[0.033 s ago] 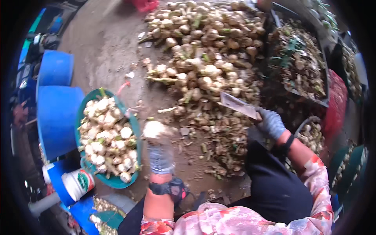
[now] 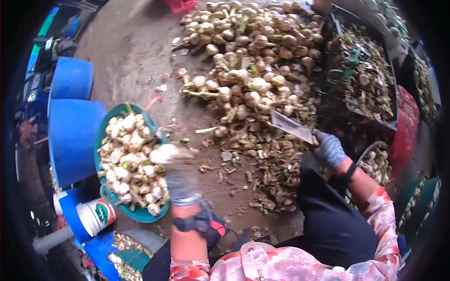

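My right hand, in a grey glove, grips a broad-bladed knife; its blade points up and left over the heap. Beside the right rim of a green basket, my gloved left hand is smeared by motion. A pale round bulb shows at its fingers and seems held there. Many whitish trimmed bulbs fill the basket. Browner bulbs with stalks lie heaped on the floor in front of me.
Peelings cover the floor near my right knee. A dark crate full of trimmings stands at right, by a red mesh sack. Blue tubs and a white bucket stand at left; a smaller bulb basket sits beyond my right arm.
My left hand has moved left with the pale bulb, from the bare floor to the basket's rim. The knife stays in my right hand. The whole view has shifted slightly.
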Motion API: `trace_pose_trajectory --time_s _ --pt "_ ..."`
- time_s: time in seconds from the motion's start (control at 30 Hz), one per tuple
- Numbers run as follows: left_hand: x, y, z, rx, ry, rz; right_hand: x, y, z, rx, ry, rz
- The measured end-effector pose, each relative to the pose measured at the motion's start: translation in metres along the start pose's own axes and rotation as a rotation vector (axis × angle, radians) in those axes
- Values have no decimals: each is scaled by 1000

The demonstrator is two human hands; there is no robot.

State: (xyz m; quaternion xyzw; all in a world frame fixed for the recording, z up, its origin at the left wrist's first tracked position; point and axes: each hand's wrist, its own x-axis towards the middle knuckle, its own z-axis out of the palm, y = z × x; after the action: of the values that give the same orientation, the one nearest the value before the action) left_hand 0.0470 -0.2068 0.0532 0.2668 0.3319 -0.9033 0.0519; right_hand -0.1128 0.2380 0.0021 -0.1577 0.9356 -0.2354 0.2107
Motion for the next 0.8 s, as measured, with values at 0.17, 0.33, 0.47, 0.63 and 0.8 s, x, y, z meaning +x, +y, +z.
trace_pose_trajectory --time_s 0.17,0.33,0.47,0.63,0.8 --pt "-62 53 97 1401 -60 1387 -6 -2 -4 -65 -76 4" --pt "-75 75 75 2405 1541 2362 -4 -1 -4 2 -90 30" --pt "-14 5 34 2981 406 2167 -12 5 -4 -32 -119 27" --pt "110 -37 -48 3828 -172 610 -12 -15 -1 -3 -218 -29" --pt "161 6 -62 3789 414 167 -15 -24 4 -75 -305 -71"
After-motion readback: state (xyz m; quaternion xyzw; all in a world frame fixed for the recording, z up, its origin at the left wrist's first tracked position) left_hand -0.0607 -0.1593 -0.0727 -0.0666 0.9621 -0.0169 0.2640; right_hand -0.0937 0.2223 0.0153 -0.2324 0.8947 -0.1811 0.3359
